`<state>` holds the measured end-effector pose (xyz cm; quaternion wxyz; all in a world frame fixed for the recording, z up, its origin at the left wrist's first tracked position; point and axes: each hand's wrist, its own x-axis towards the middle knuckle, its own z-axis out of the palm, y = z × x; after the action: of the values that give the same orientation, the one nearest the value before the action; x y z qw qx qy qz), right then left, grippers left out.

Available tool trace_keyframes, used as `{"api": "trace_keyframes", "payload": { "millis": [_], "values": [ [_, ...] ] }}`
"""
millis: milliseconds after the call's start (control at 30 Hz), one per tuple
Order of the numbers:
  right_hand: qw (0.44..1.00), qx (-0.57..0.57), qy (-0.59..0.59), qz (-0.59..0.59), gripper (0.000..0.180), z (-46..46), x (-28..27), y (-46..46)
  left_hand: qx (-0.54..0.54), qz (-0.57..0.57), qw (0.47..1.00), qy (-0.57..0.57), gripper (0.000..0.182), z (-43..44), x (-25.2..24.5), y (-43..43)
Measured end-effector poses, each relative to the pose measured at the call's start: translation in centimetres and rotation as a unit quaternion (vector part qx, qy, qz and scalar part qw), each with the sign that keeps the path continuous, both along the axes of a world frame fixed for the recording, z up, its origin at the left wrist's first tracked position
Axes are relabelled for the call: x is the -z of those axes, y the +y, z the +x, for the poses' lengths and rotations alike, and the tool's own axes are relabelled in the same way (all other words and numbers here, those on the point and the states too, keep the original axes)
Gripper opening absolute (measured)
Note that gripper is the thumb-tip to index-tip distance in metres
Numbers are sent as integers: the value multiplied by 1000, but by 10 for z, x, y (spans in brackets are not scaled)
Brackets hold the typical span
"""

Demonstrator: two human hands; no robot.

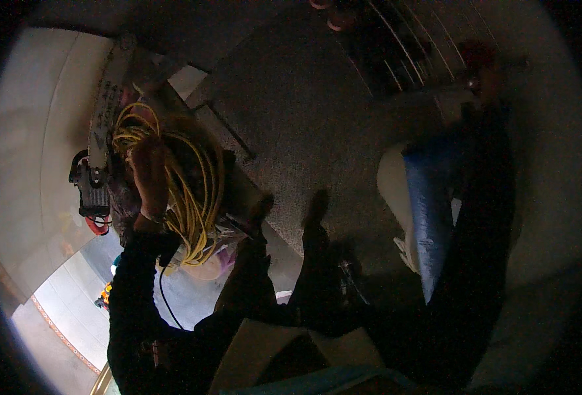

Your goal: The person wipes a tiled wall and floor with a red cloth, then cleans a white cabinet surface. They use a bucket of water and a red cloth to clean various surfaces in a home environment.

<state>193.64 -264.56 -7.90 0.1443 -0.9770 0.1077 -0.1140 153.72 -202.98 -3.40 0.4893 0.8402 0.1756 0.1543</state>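
My left hand [148,173] is at the left, over a coil of yellow cable or hose [192,217]. Loops of the coil show above the hand and along its right side. Its fingers are too dark to make out, so I cannot tell whether they grip the coil. Just left of that hand, a chainsaw [94,195] stands on end against the pale wall, its guide bar [106,108] pointing away from me and bearing writing. My right arm reaches far out at the right. My right hand [490,84] is a dim shape near a wire rack [419,54]; its fingers are lost in shadow.
A blue roll-like object [426,227] and a pale rounded object [394,177] are beside my right arm. My bare feet [315,210] stand near a grey textured floor [296,123]. Brighter floor [187,296] and a small orange item [104,296] lie lower left.
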Motion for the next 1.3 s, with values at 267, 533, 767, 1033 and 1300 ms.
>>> {"api": "trace_keyframes", "payload": {
  "millis": [267,533,767,1033,1300],
  "values": [
    [998,-8,-52,28,52,-70,-4,53,59,-277,959,-31,34,-19,-53,2],
    [942,-81,18,325,52,-372,17,246,155,-323,933,-10,47,-32,-39,35],
    [818,-43,271,505,55,-588,-29,340,384,-20,920,68,56,-2,-23,67],
    [800,57,298,517,55,-669,-35,327,411,-290,822,267,55,-105,-3,-43],
    [632,140,312,695,46,-716,-72,294,486,-357,625,496,55,-222,24,-166]
  ]
}}
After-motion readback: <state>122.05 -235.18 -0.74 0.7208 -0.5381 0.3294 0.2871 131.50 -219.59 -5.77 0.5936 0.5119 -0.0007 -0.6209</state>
